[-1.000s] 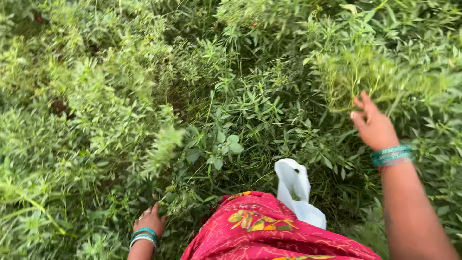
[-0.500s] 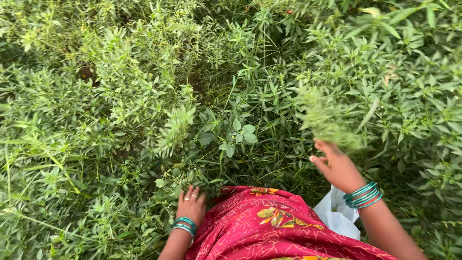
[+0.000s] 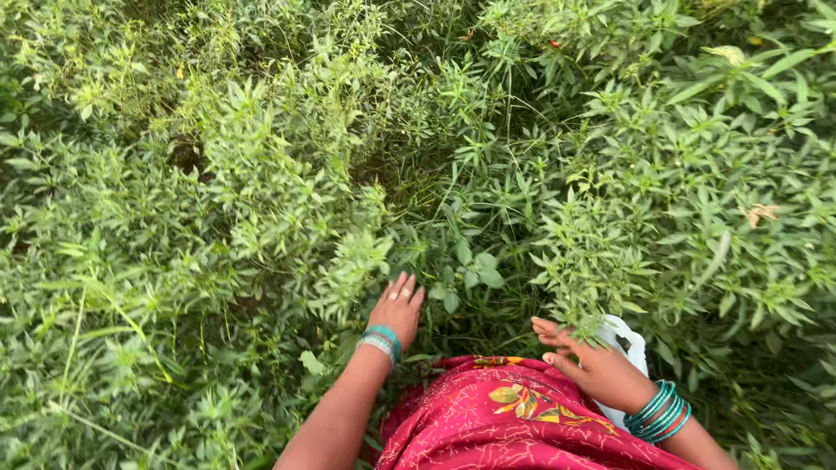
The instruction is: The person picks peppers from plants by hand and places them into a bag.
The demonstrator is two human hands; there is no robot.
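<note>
Dense leafy plants (image 3: 287,200) crowd every side. One darker gap (image 3: 418,170) opens straight ahead between the bushes, probably passable. Stems brush the left hand (image 3: 398,306); a white bag (image 3: 629,341) hems in the right hand (image 3: 592,365).

Head view, steeply down, close.

Green leafy plants (image 3: 287,191), red cloth (image 3: 505,426) with yellow leaf print, teal bangles (image 3: 659,413), white bag (image 3: 629,341).
</note>
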